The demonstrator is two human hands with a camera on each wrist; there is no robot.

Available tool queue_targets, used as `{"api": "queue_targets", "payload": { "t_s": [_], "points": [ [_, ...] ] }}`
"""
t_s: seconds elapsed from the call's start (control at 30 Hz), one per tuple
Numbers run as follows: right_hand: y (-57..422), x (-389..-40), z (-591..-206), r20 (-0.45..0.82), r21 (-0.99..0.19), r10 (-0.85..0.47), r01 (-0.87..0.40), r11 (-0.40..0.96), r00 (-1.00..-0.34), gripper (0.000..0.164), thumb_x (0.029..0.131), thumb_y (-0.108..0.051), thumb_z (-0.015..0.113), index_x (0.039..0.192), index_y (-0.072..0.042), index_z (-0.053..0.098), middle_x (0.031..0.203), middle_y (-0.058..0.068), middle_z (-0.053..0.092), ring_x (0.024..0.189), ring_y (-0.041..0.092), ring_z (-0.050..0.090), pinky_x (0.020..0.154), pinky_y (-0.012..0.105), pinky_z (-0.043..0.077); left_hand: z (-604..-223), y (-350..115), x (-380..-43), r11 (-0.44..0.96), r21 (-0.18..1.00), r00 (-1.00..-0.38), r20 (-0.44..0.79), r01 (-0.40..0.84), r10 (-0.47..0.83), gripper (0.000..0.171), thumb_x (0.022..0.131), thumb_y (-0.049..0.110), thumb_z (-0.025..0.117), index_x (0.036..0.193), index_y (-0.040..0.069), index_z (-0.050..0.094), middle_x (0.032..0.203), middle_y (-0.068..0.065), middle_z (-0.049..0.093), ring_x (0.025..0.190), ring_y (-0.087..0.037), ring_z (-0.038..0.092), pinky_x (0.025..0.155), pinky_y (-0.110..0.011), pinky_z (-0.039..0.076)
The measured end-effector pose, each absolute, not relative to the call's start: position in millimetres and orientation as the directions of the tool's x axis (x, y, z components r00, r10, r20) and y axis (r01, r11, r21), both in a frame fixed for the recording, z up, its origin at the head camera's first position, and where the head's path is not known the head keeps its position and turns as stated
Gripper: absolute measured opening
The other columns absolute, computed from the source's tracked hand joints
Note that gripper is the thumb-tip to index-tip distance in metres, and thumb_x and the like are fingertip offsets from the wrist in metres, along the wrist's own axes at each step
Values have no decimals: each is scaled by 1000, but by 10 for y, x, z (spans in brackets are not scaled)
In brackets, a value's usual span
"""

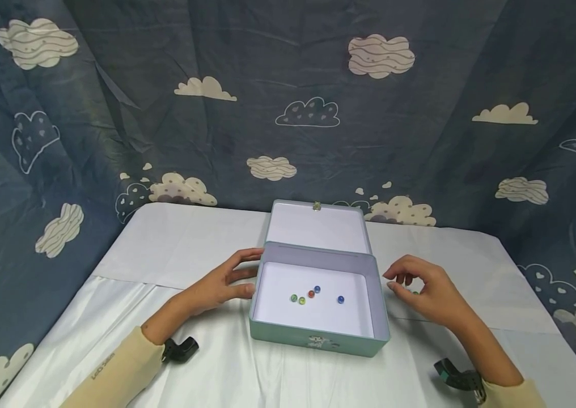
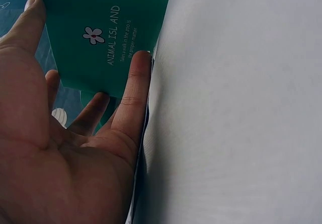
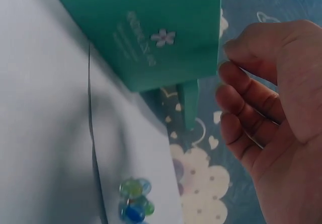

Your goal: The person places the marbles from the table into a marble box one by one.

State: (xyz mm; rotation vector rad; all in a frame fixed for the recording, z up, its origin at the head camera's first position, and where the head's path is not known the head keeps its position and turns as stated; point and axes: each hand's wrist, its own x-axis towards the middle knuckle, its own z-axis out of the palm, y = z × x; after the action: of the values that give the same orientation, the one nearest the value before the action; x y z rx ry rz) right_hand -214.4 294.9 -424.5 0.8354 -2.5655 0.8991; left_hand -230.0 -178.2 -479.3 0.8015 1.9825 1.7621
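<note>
A green tin box [image 1: 288, 332] stands with its hinged lid [image 1: 318, 226] laid back behind it. Several glass marbles lie on its white floor, among them a red marble [image 1: 310, 294], a green marble [image 1: 294, 298] and a blue marble [image 1: 341, 300]. Against the box's left wall my left hand [image 1: 216, 288] rests its spread, extended fingertips. Just outside the right wall, my right hand [image 1: 431, 289] hovers with loosely bent fingers, thumb near the index finger and nothing visible between them. Under that hand, partly hidden in the head view, is a cluster of loose marbles [image 3: 135, 199].
White cloth [image 1: 206, 362] covers the table, with a fold line running across it. A dark blue curtain [image 1: 247, 136] printed with clouds hangs behind and at both sides. Black camera mounts sit on both wrists.
</note>
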Motion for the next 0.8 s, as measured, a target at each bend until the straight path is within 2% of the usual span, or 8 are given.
{"api": "queue_targets", "payload": {
  "t_s": [0.13, 0.4, 0.57, 0.8],
  "points": [
    [3040, -2176, -4299, 430, -479, -406, -585, 654, -806, 30, 86, 8, 82, 103, -16, 78, 98, -12, 71, 80, 5, 59, 72, 22, 53, -4789, -1782, -2297, 40, 984, -764, 110, 174, 636, 76, 105, 18, 71, 167, 25, 28, 174, -4, 24, 156, -40, 34, 106, -46, 55],
    [3203, -2210, -4383, 372, -513, -342, -498, 699, -863, 18, 92, 1, 79, 104, -12, 77, 96, -7, 72, 81, 6, 59, 73, 21, 53, -4780, -1766, -2302, 45, 983, -762, 108, 177, 638, 78, 105, 19, 71, 168, 24, 26, 174, -2, 24, 156, -37, 35, 106, -47, 55],
    [3288, -2240, -4448, 304, -541, -287, -413, 733, -908, 17, 93, -1, 79, 106, -11, 77, 95, -5, 72, 81, 9, 59, 74, 20, 53, -4792, -1766, -2297, 45, 985, -764, 101, 167, 637, 78, 104, 18, 71, 168, 25, 27, 174, 0, 25, 156, -36, 35, 106, -46, 55],
    [3464, -2297, -4482, 226, -538, -242, -328, 777, -944, 15, 95, -6, 78, 109, -11, 77, 99, 0, 73, 83, 8, 61, 75, 20, 54, -4800, -1771, -2309, 45, 984, -766, 107, 174, 634, 79, 105, 16, 71, 169, 21, 24, 175, -5, 23, 156, -39, 35, 104, -47, 56]
  ]
}}
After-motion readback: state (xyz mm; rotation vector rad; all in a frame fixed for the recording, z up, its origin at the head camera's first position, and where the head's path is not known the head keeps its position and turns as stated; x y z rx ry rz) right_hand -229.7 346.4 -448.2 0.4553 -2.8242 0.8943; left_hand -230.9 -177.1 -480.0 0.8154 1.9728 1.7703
